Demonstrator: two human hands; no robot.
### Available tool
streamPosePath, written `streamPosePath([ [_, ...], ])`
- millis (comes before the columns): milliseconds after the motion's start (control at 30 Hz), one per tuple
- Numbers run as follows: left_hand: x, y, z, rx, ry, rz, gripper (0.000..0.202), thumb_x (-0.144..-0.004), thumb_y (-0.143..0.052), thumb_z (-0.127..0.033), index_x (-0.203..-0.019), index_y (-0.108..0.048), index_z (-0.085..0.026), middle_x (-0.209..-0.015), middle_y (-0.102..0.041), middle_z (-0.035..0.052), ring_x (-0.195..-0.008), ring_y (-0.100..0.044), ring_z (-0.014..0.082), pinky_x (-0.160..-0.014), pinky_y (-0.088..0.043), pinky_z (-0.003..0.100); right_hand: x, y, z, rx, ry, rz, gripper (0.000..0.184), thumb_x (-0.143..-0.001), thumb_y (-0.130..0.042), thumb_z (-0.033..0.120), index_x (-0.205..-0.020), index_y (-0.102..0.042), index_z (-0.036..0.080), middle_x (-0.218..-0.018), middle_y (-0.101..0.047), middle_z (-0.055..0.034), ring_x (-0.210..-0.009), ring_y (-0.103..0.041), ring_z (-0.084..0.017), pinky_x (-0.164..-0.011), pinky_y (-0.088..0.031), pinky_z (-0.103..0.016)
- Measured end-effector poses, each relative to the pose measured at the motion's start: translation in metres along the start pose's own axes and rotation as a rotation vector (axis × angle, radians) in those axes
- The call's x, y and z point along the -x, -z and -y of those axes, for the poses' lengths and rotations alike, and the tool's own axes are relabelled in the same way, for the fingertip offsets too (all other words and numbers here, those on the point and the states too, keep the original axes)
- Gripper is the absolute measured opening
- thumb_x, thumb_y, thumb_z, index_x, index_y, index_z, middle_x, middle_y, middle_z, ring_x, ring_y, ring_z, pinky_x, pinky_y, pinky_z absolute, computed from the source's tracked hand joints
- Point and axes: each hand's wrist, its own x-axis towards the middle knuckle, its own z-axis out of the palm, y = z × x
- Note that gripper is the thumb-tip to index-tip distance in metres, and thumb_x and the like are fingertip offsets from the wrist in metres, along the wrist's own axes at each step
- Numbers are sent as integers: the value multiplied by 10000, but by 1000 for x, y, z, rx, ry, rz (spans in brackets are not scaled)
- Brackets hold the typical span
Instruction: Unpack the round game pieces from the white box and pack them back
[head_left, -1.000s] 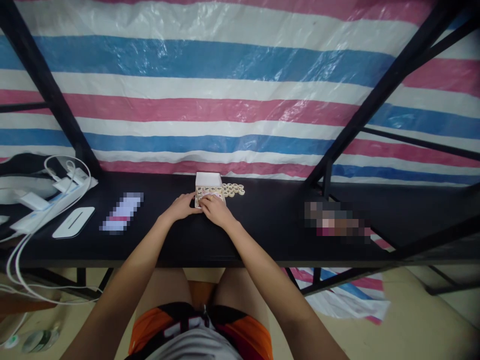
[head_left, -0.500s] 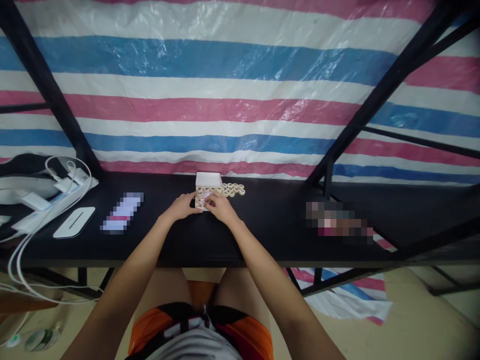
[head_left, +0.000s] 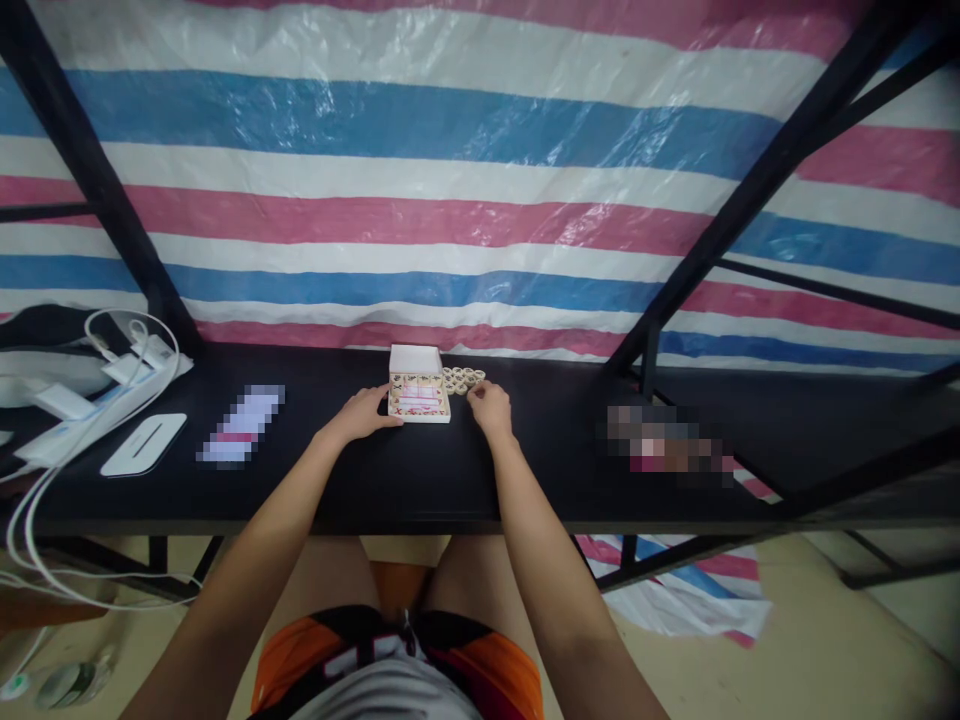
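A small open white box (head_left: 418, 396) lies on the black table (head_left: 420, 470), its lid standing up behind it and pale round pieces lined up inside. My left hand (head_left: 365, 412) rests against the box's left side, fingers curled on its edge. My right hand (head_left: 491, 406) sits to the right of the box, fingers bent, at the near edge of a cluster of several loose round pale pieces (head_left: 463, 378). Whether its fingers pinch a piece is hidden.
White chargers and cables (head_left: 90, 390) pile at the table's left end beside a flat white device (head_left: 144, 444). Two blurred items (head_left: 241, 426) (head_left: 664, 446) lie left and right. Black frame posts (head_left: 90, 170) cross a striped tarp (head_left: 450, 180) behind.
My right hand has left the box and moved right to the loose pieces. The left hand stays on the box's left side. The box's contents now show.
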Motion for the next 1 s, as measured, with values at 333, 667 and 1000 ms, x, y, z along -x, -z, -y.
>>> streamPosePath([
  [333,0,-1,1,10,-3,-6,826,-741,-616,-553,-1437,-339,-206,-1319,-552,94,-1184,-478,321,-970,-376,402,3,2,6,99,-24,75,241,-872,-480,233,-1002,-682,206,-1044,-648,-88,-923,-606,-188,-791,-439,-255],
  [667,0,0,1,-3,-13,-3,813,-741,-614,-552,-1426,-353,-200,-1298,-562,103,-1168,-487,312,-963,-380,387,4,8,4,108,-93,3,356,-828,-437,116,-1097,-660,185,-1158,-581,-125,-1014,-572,-218,-860,-439,-311],
  [1000,0,0,2,3,-23,-6,815,-740,-608,-561,-1428,-351,-207,-1282,-573,94,-1155,-497,312,-955,-388,388,4,2,-5,155,-38,18,431,-796,-410,76,-1132,-658,185,-1139,-608,-152,-1009,-573,-269,-871,-438,-405],
])
